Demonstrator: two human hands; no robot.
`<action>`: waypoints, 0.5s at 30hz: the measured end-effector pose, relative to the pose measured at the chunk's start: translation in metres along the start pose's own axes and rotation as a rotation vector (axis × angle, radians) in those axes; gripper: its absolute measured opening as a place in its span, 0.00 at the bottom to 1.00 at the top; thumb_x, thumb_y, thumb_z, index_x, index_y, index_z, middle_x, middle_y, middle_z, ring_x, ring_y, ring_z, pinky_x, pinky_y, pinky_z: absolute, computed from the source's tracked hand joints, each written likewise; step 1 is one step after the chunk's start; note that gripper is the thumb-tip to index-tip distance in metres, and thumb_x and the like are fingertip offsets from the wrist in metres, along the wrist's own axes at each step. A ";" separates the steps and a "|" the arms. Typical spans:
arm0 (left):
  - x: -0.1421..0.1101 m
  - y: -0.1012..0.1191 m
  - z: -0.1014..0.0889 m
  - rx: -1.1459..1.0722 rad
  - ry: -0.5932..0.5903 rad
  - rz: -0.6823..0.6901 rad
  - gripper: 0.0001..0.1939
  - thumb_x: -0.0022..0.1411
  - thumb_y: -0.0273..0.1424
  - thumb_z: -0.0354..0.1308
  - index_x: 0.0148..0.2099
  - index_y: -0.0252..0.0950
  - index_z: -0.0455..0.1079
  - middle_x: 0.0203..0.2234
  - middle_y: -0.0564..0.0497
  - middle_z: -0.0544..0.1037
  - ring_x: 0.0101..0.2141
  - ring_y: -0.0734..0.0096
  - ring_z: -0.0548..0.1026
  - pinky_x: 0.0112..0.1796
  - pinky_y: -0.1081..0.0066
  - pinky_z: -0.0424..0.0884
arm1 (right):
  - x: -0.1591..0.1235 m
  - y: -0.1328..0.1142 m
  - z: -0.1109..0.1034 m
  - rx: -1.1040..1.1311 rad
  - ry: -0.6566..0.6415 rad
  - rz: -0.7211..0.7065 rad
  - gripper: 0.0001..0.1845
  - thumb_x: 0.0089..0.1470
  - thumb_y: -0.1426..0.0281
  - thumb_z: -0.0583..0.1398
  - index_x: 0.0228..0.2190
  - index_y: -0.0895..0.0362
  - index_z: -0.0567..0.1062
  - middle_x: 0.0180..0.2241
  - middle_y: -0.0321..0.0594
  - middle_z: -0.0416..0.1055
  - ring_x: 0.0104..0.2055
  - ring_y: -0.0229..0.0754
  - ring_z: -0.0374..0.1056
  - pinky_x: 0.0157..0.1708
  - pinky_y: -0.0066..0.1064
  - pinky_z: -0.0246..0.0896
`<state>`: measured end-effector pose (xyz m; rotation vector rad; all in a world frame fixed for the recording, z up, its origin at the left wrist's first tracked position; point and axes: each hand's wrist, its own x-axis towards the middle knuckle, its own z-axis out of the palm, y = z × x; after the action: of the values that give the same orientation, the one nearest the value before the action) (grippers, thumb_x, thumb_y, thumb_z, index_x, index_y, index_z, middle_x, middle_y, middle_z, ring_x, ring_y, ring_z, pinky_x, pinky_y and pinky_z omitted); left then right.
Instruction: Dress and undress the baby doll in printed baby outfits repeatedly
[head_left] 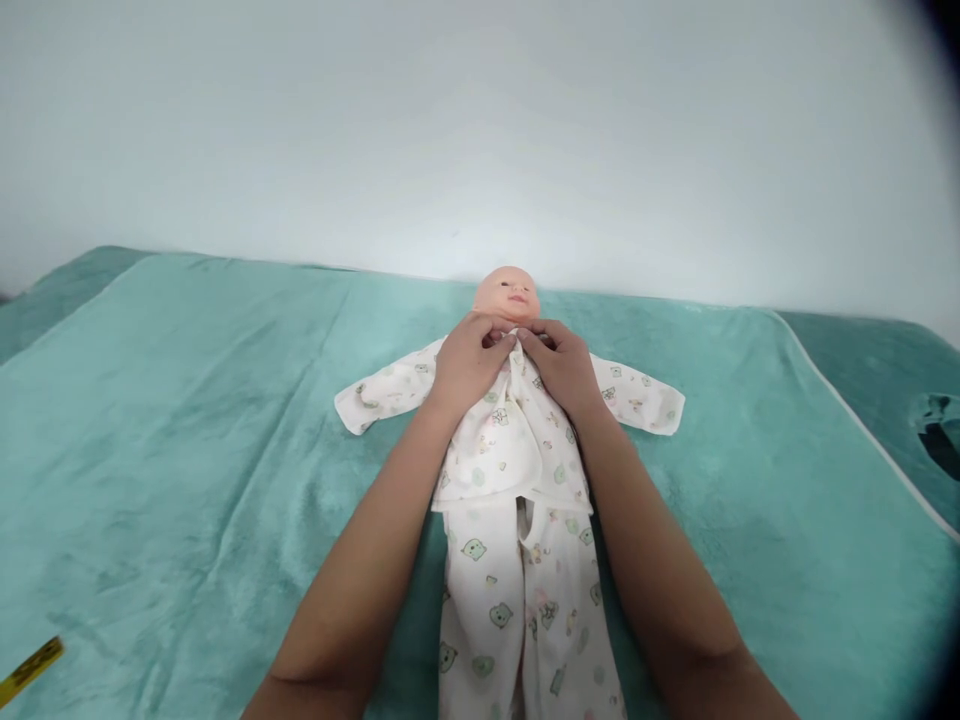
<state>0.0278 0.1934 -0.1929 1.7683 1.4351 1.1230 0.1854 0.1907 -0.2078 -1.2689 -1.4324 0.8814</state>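
Note:
A baby doll (507,292) lies on its back, its head toward the wall. It wears a white printed baby shirt (491,455) with long sleeves spread to both sides, and matching printed trousers (487,610). At the neck of the shirt, my left hand (472,358) pinches the collar edge between thumb and fingers. My right hand (561,362) pinches the other side of the same collar, close against the left. Whatever fastener lies between the fingertips is hidden. Below the hands the shirt front overlaps loosely and parts a little at the hem.
A green plush blanket (225,450) covers the surface under the doll. Behind it rises a plain white wall (480,130). A yellow strip with dark marks (30,672) lies at the lower left. Something dark (941,435) shows at the right edge.

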 end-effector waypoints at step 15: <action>-0.001 0.003 -0.002 -0.094 -0.020 -0.041 0.08 0.59 0.36 0.63 0.38 0.38 0.79 0.32 0.51 0.80 0.31 0.69 0.73 0.35 0.68 0.66 | 0.000 0.004 0.000 0.078 -0.008 0.007 0.12 0.54 0.59 0.63 0.35 0.53 0.81 0.38 0.37 0.78 0.39 0.41 0.70 0.44 0.35 0.65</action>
<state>0.0278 0.1917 -0.1893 1.6734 1.3781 1.1292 0.1865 0.1912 -0.2120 -1.2140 -1.3880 0.9391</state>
